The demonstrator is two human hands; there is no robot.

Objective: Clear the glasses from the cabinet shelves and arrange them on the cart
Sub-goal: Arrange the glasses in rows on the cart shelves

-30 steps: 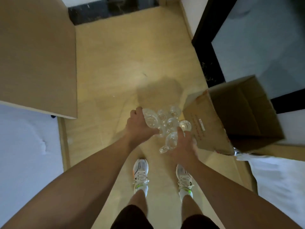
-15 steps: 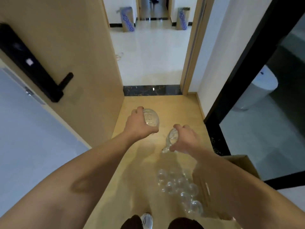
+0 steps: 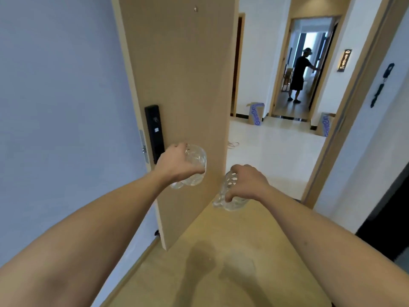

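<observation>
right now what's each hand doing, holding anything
left hand: grips a clear glass
right hand: grips another clear glass

Two cardboard boxes stand on the pale floor far beyond the hands, each printed with blue lettering running up its side. The one beyond the right hand (image 3: 247,182), the nearer box (image 3: 325,125), and the farther box (image 3: 256,113) carry the same word, too blurred to read for certain. A lit wall sign (image 3: 345,59) high beyond the right hand bears marks too small to read.
</observation>
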